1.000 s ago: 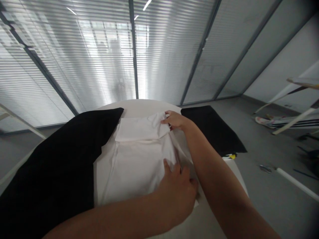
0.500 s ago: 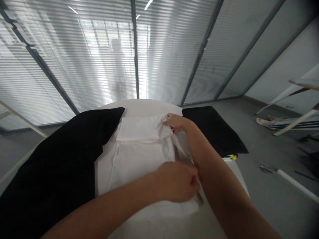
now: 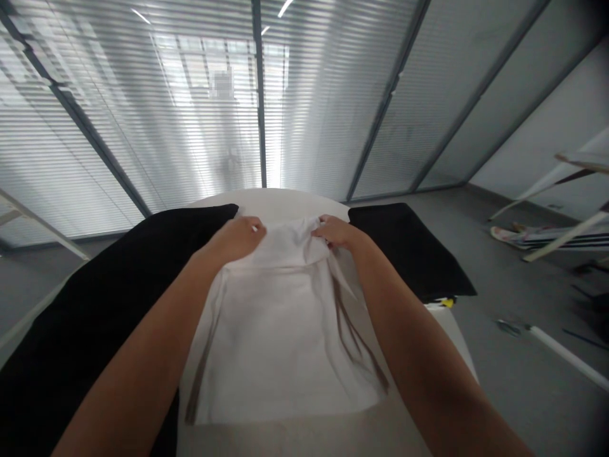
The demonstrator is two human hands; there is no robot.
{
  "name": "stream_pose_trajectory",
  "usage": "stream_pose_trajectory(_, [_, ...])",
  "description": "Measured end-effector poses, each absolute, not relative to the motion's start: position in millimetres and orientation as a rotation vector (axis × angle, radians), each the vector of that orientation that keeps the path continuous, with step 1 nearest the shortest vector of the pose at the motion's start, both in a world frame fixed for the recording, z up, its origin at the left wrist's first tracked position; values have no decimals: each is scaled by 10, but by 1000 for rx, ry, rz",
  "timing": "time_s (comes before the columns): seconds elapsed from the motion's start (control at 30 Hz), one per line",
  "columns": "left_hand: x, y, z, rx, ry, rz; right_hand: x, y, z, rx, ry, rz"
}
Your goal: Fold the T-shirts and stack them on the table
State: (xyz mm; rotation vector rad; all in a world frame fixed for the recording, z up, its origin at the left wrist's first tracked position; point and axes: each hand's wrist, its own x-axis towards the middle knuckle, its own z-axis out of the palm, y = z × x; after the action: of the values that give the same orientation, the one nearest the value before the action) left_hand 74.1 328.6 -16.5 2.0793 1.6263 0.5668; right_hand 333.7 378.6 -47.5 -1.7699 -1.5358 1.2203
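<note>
A white folded garment point(image 3: 276, 336) with brownish strips along its sides lies on the white table point(image 3: 280, 197). Its far part is doubled over in a flap. My left hand point(image 3: 240, 240) is closed at the left end of this flap, thumb and finger pinched at the cloth. At the flap's right end, my right hand point(image 3: 337, 232) grips the bunched white fabric between thumb and fingers. The fingertips of both hands are partly hidden.
Black cloth point(image 3: 114, 279) covers the left of the table and hangs over its side. A folded black cloth point(image 3: 409, 247) lies on the right, with a small yellow item point(image 3: 447, 303) under its edge. Blinds point(image 3: 190, 127) hang behind glass beyond the table.
My left hand has moved from the right side of the garment up to the far left end of the flap. My right hand has stayed at its corner.
</note>
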Motion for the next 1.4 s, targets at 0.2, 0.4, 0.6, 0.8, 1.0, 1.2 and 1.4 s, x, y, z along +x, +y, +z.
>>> stream_pose_trajectory(0.2, [285, 3511, -305, 1296, 1910, 684, 3378, 3847, -563, -1825, -1515, 1193])
stream_pose_trajectory(0.4, [303, 3531, -480, 1079, 1782, 696, 3290, 3804, -544, -1816, -1392, 1255])
stream_pose_trajectory(0.6, [205, 3549, -422, 907, 1591, 728, 3320, 3783, -488, -1656, -1334, 1393])
stream_pose_trajectory(0.8, [137, 3465, -241, 1023, 1349, 878, 3402, 3692, -300, -1377, -1323, 1523])
stream_pose_trajectory(1.0, [13, 3416, -99, 1217, 1148, 1014, 3494, 3554, -86, -1250, -1413, 1457])
stream_pose_trajectory(1.2, [-129, 3350, -102, 1309, 1007, 1113, 3527, 3478, -55, -1112, -1560, 1374])
stream_pose_trajectory(1.4, [-328, 3225, -24, 1660, 1084, 765, 3597, 3419, 13, -1354, -1917, 1368])
